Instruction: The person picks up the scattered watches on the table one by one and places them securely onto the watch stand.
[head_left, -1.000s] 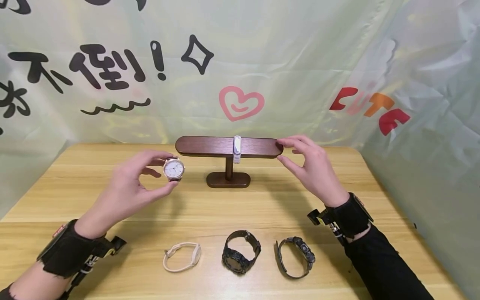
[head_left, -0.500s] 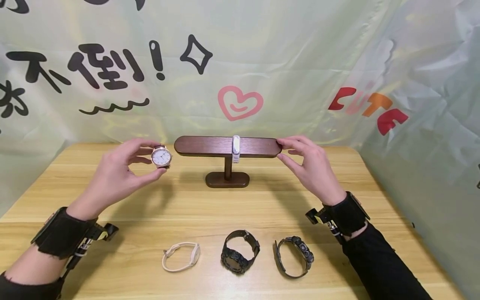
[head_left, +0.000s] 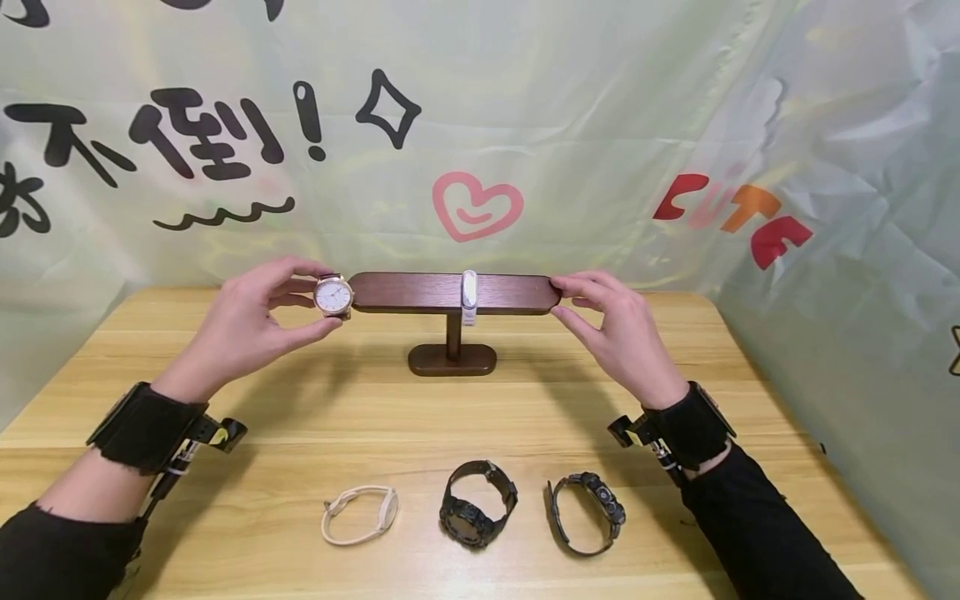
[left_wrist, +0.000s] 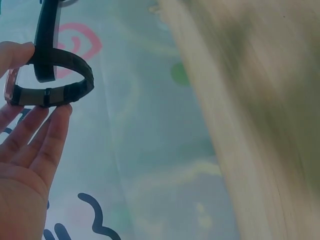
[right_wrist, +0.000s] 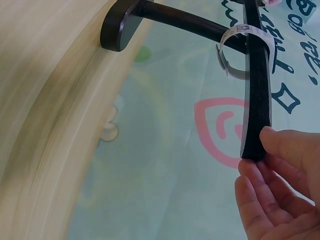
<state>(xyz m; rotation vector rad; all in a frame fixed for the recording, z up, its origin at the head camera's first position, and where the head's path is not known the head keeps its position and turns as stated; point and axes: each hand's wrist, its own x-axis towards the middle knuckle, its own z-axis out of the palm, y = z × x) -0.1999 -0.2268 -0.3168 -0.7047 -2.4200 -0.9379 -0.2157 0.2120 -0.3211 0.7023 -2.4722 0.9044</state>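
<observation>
A: Doing what with the left hand (head_left: 249,323)?

B: Pinching a gold-toned analog wristwatch (head_left: 333,296) between thumb and fingers, right at the nearest end of a dark wooden T-bar watch stand (head_left: 408,292).

A: And with the right hand (head_left: 615,332)?

B: Gripping the opposite end of that bar, with thumb below and fingers above.

A: Already threaded on?

B: Impossible to tell for sure. From the left wrist, seen overlapping the bar's tip with the looped strap (left_wrist: 75,94); perhaps just entering.

A: Best handled how?

B: Probably by squaring the loop with the bar, then sliding straight toward the right hand without twisting. Brace firmly on the right, so as not to tip the stand. Mind the white smart band (head_left: 469,292) on the bar between both hands; better to stop short of touching. Pinch only the edges, to spare the glass.

A: Looking like what?

B: Round and white-dialled, with slim hour markers, turned to face the person. Dark in the strap, fastened into a ring.
</observation>
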